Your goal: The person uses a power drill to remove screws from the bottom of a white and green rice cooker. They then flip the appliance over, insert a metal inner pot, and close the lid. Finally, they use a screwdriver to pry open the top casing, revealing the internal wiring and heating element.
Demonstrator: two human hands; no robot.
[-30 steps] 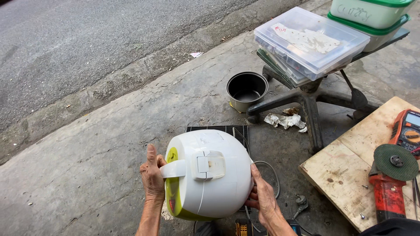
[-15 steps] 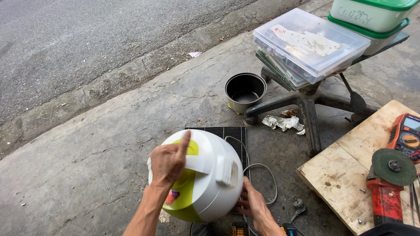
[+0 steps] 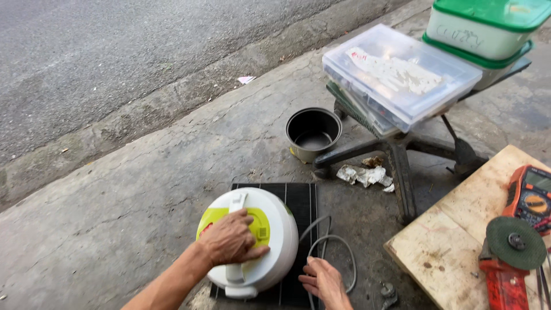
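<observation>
White and lime-green, one rice cooker [image 3: 252, 244] stands upright on one black ribbed mat [image 3: 298, 201] laid on the concrete pavement [image 3: 143, 189]. Your left hand [image 3: 229, 238] lies flat on its lid, fingers spread over the green panel, pressing rather than gripping. Your right hand [image 3: 322, 281] rests just beside the cooker's right flank, fingers loosely curled and empty, touching the mat near one grey power cord [image 3: 333, 244] that loops across the mat's edge.

Well beyond the cooker sits one dark inner pot [image 3: 313, 133], empty and upright on the pavement. Just right of it, a metal stand [image 3: 396, 155] carries two clear flat plastic cases [image 3: 402, 77], stacked, and behind them two white tubs with green lids [image 3: 488, 28], also stacked. One wad of crumpled paper [image 3: 364, 175] lies by the stand's foot.

At the right, one low wooden surface [image 3: 442, 241] holds one orange multimeter [image 3: 531, 198] and one red angle grinder [image 3: 511, 258] with a green disc, the two just beside each other. One small metal fitting [image 3: 389, 291] lies on the ground between your right hand and that surface.
</observation>
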